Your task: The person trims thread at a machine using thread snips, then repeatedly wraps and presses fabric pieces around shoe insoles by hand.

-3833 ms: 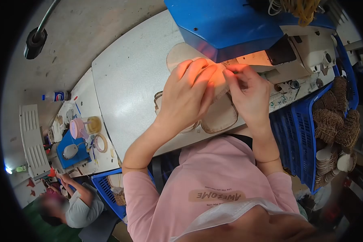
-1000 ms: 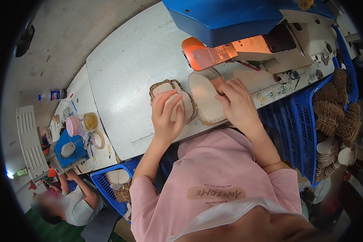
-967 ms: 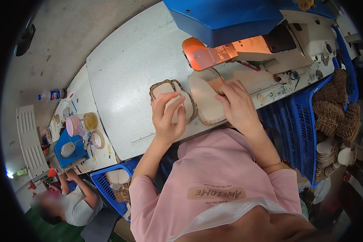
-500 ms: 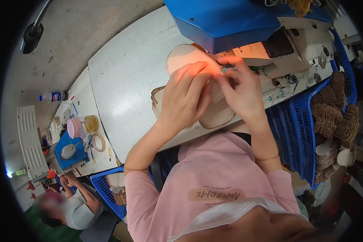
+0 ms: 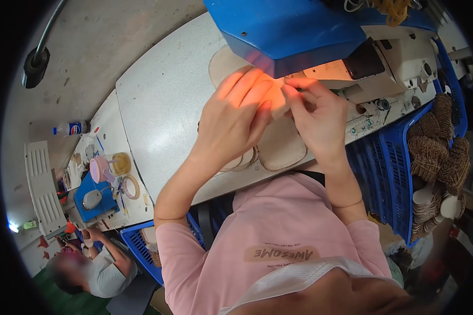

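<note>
A pale insole-shaped piece (image 5: 225, 64) lies under the front of the blue machine head (image 5: 294, 34), lit orange. Over its lower part, my left hand (image 5: 236, 110) holds it with fingers bent and close together. My right hand (image 5: 320, 107) pinches the piece's right edge between thumb and forefinger, close to the machine. Both hands hide much of the piece and the spot beneath the head. Below them, near the table's front edge, rests another pale piece with a brown rim (image 5: 282, 146). More rimmed pieces (image 5: 243, 161) are partly covered by my left hand.
A blue crate (image 5: 386, 181) with bundled brown pieces (image 5: 431, 155) stands at the right. On the left side table are a pink cup (image 5: 100, 169), a tape roll (image 5: 130, 187) and a bottle (image 5: 70, 128). Another person (image 5: 108, 268) sits at lower left. A dark phone-like object (image 5: 363, 60) lies by the machine.
From apart over the pieces near the front edge, both hands have come together at the machine with a pale piece. Since the latest earlier frame, that piece has shifted slightly up and left.
</note>
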{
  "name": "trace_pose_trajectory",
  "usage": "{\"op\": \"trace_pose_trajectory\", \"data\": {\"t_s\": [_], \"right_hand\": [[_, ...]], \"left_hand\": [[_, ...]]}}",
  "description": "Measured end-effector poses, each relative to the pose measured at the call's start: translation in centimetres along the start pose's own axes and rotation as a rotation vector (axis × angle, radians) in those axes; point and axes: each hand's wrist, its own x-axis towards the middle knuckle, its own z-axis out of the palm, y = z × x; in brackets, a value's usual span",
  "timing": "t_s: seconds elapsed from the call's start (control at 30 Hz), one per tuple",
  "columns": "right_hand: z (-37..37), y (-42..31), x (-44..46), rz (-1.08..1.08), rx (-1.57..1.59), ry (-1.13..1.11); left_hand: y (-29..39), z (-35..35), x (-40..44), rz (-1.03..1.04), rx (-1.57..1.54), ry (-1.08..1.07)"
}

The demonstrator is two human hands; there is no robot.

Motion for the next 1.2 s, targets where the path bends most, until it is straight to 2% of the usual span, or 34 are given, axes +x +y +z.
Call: {"op": "trace_pose_trajectory", "data": {"t_s": [0.13,0.33,0.63,0.73,1.2], "right_hand": [[0.6,0.5,0.9,-0.069,-0.067,0.033],[0.8,1.2,0.7,-0.013,0.059,0.079],[1.1,1.5,0.5,-0.063,0.033,0.109],[0.9,1.0,0.9,-0.084,-0.072,0.086],[-1.2,2.6,-1.3,-0.058,0.187,0.073]], "left_hand": [[-1.5,0.2,0.5,0.003,-0.06,-0.025],[-1.6,-0.5,1.1,0.002,-0.031,-0.058],[-1.2,0.4,0.4,0.0,-0.031,0.062],[-1.8,0.7,0.6,0.021,-0.033,0.092],[-2.8,-0.4,1.6,0.08,-0.114,-0.026]]}}
